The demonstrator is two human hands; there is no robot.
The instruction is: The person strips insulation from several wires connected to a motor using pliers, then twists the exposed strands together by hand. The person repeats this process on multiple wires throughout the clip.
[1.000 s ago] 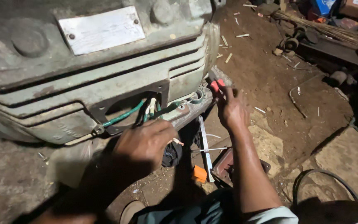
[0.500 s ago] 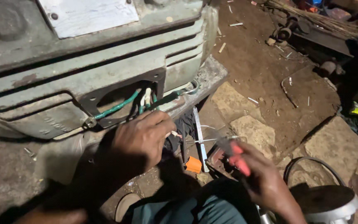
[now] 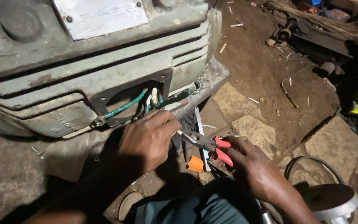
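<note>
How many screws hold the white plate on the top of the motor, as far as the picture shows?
2 show on the white plate: one screw at its lower left corner, another screw near its right edge. The picture cuts off the plate's top, so more may be hidden.

A dirt floor (image 3: 266, 70) with flat stone slabs (image 3: 255, 128) is carrying everything. A big grey-green motor (image 3: 83, 70) is sitting on it at the left. An orange scrap (image 3: 195, 164) is lying by the motor's base, a bent rod (image 3: 289, 89) on the dirt to the right, a straw broom (image 3: 311, 18) at the far edge.
</note>
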